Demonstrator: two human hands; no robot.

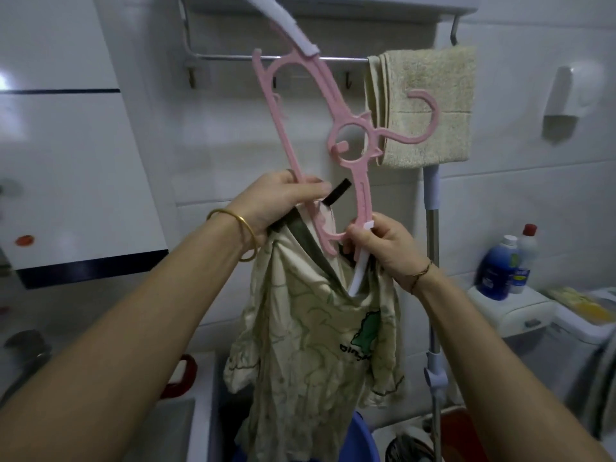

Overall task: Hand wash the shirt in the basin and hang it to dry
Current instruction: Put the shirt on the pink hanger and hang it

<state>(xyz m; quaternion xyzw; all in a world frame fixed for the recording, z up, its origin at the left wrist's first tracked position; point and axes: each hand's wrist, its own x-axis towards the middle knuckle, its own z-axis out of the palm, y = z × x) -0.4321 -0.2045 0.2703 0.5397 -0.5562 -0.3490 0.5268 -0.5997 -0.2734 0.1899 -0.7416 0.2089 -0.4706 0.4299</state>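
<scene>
White tiled wall [233, 145], metal towel rail [216, 57], beige towel [456, 95]

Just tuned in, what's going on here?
A person is working the pink hanger into the neck of the beige shirt. The left hand grips the collar and one hanger bar; the right hand pinches the hanger's lower end. The shirt dangles above the blue basin, not yet hung up.

Arms raised; left grip [276, 198] and right grip [383, 248] curled.
</scene>
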